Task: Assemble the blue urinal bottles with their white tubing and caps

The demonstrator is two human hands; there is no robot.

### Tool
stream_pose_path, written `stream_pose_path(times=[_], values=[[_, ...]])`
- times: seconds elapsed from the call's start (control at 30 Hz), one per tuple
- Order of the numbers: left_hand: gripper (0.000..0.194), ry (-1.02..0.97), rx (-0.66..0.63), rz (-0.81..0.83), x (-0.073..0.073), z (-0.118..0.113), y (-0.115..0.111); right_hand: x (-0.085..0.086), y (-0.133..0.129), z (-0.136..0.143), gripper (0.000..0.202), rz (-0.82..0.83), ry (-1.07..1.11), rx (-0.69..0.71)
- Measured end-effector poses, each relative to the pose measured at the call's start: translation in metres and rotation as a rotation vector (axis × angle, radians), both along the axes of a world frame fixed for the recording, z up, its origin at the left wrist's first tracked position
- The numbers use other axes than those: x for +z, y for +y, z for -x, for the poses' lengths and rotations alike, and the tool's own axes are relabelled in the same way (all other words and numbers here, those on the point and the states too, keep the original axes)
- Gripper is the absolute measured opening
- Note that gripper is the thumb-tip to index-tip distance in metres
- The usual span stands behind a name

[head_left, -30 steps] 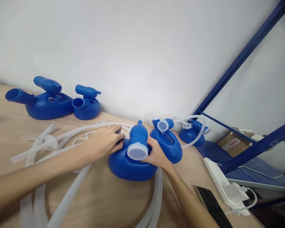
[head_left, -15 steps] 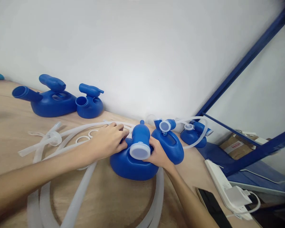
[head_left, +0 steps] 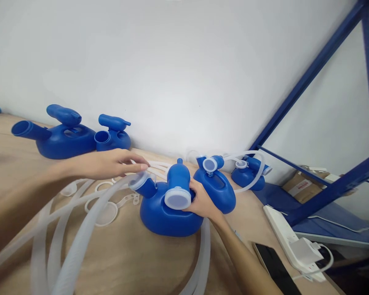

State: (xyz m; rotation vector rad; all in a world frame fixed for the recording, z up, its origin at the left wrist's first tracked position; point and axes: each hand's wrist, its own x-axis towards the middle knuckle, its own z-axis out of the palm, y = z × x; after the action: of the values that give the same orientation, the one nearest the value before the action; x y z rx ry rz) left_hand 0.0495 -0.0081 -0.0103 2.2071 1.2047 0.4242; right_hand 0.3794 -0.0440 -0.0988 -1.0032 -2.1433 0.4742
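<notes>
A blue plastic bottle [head_left: 172,223] stands on the table, with a smaller blue bottle [head_left: 178,176] on top that has a clear white cap [head_left: 177,199] facing me. My right hand [head_left: 201,199] is wrapped round the blue bottle's handle at its right side. Its left spout [head_left: 146,184] carries a clear cover. My left hand [head_left: 119,164] hovers just above and left of that spout, fingers stretched out and holding nothing. Under it lie translucent tubes [head_left: 83,229], white rings and a round clear lid [head_left: 107,214].
Two blue bottles [head_left: 64,141] with smaller ones on top stand at the back left. Two more [head_left: 219,190] with tubing are at the right. A phone [head_left: 273,266], a power strip [head_left: 283,229] and a blue metal rack [head_left: 310,78] are further right.
My left hand has moved left off the bottle and its fingers have stretched out. The bottle's covered spout now shows. My right hand keeps its hold.
</notes>
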Motion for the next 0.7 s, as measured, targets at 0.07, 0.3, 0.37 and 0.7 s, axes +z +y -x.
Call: stream_pose_path(times=[0.07,0.3,0.37,0.7], values=[[0.056,0.017,-0.012,0.068,0.002,0.017,0.003,0.001,0.0,0.001,0.052,0.007,0.004,0.006],[0.055,0.086,-0.155,0.033,-0.011,0.036,0.009,0.005,-0.001,0.004,0.054,-0.015,0.024,0.0],[0.055,0.055,-0.073,0.102,-0.005,0.029,0.009,0.004,0.0,0.004,0.054,-0.027,0.019,-0.006],[0.08,0.219,-0.049,0.016,-0.004,-0.01,0.008,0.003,0.001,0.004,0.046,-0.039,0.063,0.027]])
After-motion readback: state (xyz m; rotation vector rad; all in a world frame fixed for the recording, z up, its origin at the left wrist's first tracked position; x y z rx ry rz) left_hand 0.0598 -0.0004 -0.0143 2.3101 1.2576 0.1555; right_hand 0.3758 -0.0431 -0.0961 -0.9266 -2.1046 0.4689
